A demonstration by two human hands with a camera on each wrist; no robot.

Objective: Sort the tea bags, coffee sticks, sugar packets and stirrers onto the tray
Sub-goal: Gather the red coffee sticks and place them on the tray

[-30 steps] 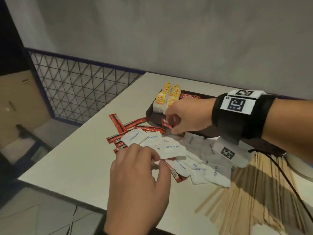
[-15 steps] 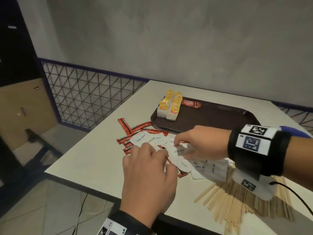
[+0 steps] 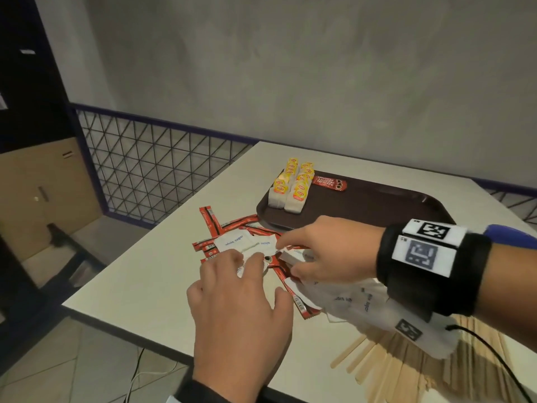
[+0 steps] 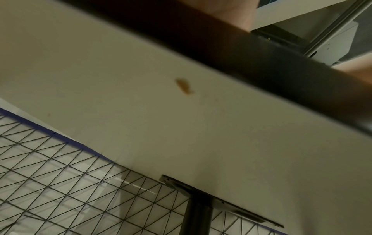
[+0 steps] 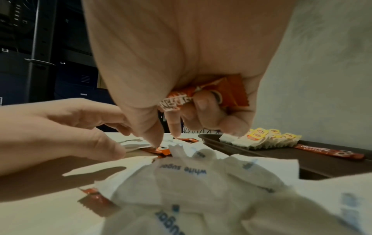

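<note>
A broad black strap (image 3: 430, 269) wraps the person's right wrist, carrying white tags printed with square black-and-white markers on its top and side. A thin black cable (image 3: 491, 353) trails from beneath it. A blue sleeve edge (image 3: 511, 232) shows behind the strap; a dark cuff (image 3: 200, 389) with a white patch rings the left wrist.

Both hands over a mixed pile on the pale surface (image 3: 151, 286): left hand (image 3: 241, 312) spread on white sugar packets (image 3: 232, 242), right hand (image 3: 328, 251) reaching among red coffee sticks (image 3: 210, 225). Behind, brown tray (image 3: 377, 205) bearing yellow-labelled tea bags (image 3: 290, 184) and one coffee stick (image 3: 328, 183). Wooden stirrers (image 3: 406, 370) fanned near right.
</note>
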